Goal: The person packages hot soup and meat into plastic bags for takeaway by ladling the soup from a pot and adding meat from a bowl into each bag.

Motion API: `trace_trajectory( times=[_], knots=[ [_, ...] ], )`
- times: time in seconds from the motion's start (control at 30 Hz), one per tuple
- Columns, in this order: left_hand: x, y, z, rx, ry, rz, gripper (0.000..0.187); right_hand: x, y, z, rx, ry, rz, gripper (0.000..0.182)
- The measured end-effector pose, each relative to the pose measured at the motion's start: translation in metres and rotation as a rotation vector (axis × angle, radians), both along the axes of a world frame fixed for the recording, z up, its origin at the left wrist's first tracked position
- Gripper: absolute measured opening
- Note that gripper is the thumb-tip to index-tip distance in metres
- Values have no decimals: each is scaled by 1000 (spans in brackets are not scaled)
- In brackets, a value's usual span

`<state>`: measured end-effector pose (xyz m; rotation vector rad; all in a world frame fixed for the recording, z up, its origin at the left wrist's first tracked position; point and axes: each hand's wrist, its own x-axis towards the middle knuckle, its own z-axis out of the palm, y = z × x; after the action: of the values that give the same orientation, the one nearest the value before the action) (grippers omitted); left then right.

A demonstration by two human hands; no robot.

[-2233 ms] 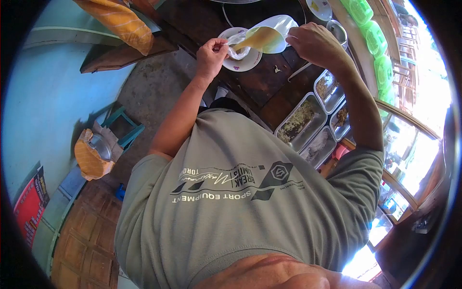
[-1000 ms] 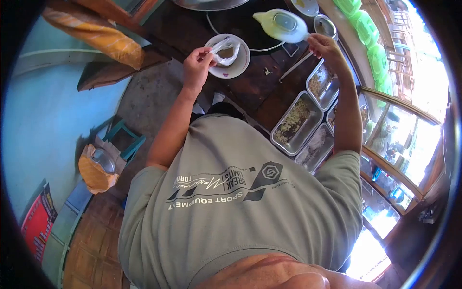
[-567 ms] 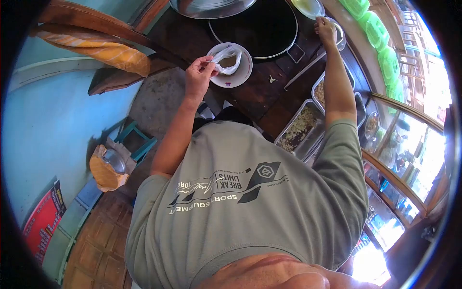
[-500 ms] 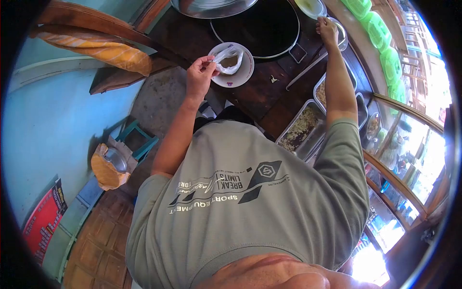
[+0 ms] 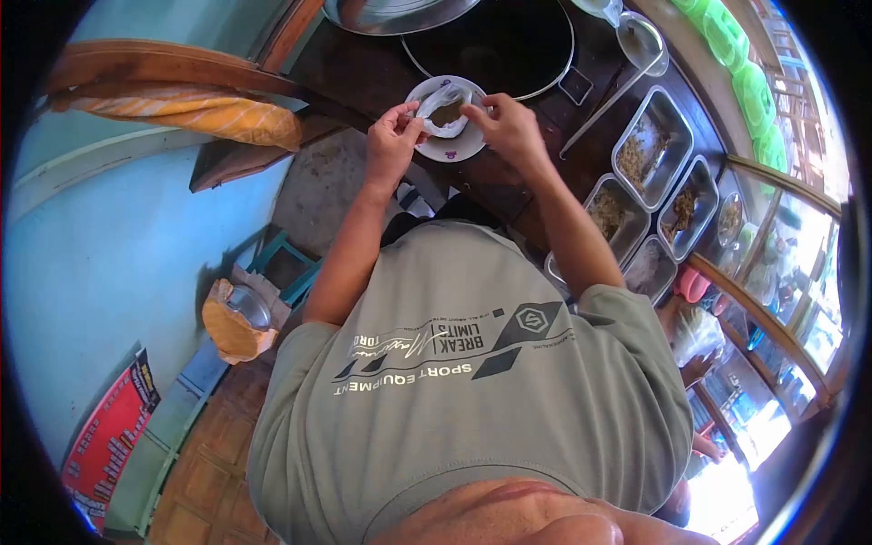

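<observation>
A white bowl (image 5: 457,151) with small purple marks on its rim stands on the dark table, lined by a thin plastic bag (image 5: 443,130) holding something brownish. My left hand (image 5: 395,138) pinches the left edge of the bag between thumb and fingers. On the opposite side, my right hand (image 5: 510,129) is closed on the bag's right edge. The bag's mouth is held spread between both hands. A large round vessel (image 5: 490,50) with a dark inside lies just beyond the bowl.
Several metal trays of food, one tray (image 5: 679,116) among them, stand at right. A long-handled ladle (image 5: 604,111) rests by a small metal pot (image 5: 656,71). Green plastic packs (image 5: 752,91) line the ledge. Another person's hand (image 5: 698,368) shows behind the glass.
My right hand has come back from the pale container at the upper right to the bag's right edge. My left hand still holds the bag's left edge.
</observation>
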<state>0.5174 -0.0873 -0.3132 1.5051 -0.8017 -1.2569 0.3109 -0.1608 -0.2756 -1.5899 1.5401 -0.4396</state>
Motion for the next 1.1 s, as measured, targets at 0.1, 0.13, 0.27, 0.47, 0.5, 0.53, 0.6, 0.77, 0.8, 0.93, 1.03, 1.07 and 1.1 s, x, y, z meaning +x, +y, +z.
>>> trace_trajectory(
  times=[0.1,0.13,0.27,0.47,0.5,0.53,0.6,0.77,0.8,0.93,1.03,1.07,1.1],
  knots=[
    [5,-4,2,40,-148,-88,34,15,6,-11,-45,11,-11,38],
    [9,-6,3,61,-257,-143,34,16,8,-20,-92,-35,-43,35],
    [9,-20,20,-54,-827,-322,35,17,19,-17,-73,-181,-153,24],
    [-2,-50,23,-65,-992,-400,33,20,30,-26,87,-567,-337,21],
    [0,-53,23,2,-876,-418,33,21,30,-32,161,-714,-405,21],
    [3,-56,25,67,-758,-435,33,21,29,-40,236,-861,-473,21],
    [12,-60,18,142,-405,-438,33,19,29,-42,380,-1054,-553,20],
    [30,-56,15,291,213,-340,27,13,25,-22,558,-1077,-516,18],
    [32,-57,16,316,233,-324,27,13,23,-21,546,-1035,-459,19],
    [28,-57,15,352,321,-252,30,14,18,-24,546,-899,-379,21],
    [17,-48,12,265,272,-182,37,21,20,-15,546,-911,-468,25],
    [9,-40,19,199,205,-142,41,24,20,-11,540,-930,-504,27],
    [3,-31,25,133,138,-102,46,25,22,-14,531,-946,-522,26]
  ],
)
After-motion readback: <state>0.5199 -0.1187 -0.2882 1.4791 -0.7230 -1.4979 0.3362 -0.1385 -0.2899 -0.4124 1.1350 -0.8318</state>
